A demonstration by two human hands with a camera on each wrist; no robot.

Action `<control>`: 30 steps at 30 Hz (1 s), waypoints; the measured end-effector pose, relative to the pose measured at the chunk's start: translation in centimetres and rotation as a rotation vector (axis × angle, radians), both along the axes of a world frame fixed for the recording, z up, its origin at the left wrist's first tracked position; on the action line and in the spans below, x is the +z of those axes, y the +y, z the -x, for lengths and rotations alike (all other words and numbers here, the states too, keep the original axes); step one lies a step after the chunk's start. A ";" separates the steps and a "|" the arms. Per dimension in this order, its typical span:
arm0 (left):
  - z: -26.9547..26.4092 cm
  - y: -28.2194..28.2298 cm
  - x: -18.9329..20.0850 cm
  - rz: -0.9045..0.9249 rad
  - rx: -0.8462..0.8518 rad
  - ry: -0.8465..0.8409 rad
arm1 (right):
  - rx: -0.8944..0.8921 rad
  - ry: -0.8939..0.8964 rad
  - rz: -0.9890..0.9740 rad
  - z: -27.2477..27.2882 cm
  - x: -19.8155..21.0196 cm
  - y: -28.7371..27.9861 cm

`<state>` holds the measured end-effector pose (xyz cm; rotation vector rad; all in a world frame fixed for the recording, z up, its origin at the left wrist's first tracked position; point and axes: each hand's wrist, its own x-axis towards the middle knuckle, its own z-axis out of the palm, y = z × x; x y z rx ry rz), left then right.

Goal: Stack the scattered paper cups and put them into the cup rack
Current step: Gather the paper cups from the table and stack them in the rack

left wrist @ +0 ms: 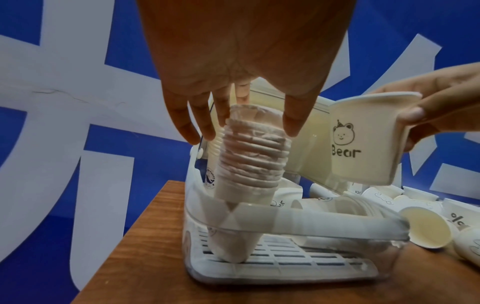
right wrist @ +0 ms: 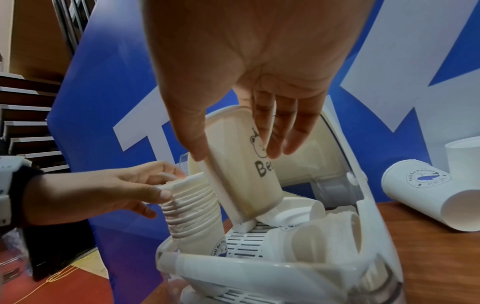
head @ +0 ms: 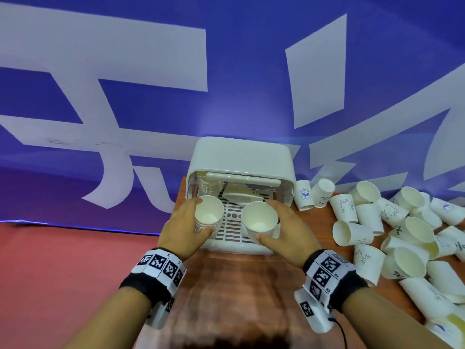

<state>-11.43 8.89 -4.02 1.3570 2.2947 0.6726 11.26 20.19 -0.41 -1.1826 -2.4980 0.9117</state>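
Wooden table (head: 226, 285) is carrying the white cup rack (head: 239, 157), its lid raised, with scattered paper cups (head: 402, 235) lying to its right. Left hand (head: 183, 230) is gripping a cup stack (left wrist: 249, 164) standing in the rack's left side. Right hand (head: 289, 233) is pinching a single "Bear" cup (right wrist: 241, 164), tilted, over the rack's grid floor.

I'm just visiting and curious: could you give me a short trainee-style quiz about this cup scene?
1. True or false: the left hand holds a stack of cups standing in the rack.
2. The cup held by the right hand reads: A) Bear B) Cat C) Fox
3. Fill in: the loose cups lie on the table to the rack's ____.

Key: 1 true; 2 A; 3 right.
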 end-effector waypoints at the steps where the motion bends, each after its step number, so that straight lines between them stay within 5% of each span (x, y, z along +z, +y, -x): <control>1: 0.0 0.0 0.0 0.004 -0.004 0.001 | 0.000 0.019 0.011 0.3 0.0 -0.1; 15: 1.2 -0.2 -0.7 -0.087 -0.084 -0.054 | 0.119 0.256 0.000 6.2 2.3 -2.0; 30: 3.1 -1.0 -0.6 -0.118 -0.059 -0.154 | 0.167 0.019 -0.019 9.2 -0.6 -1.9</control>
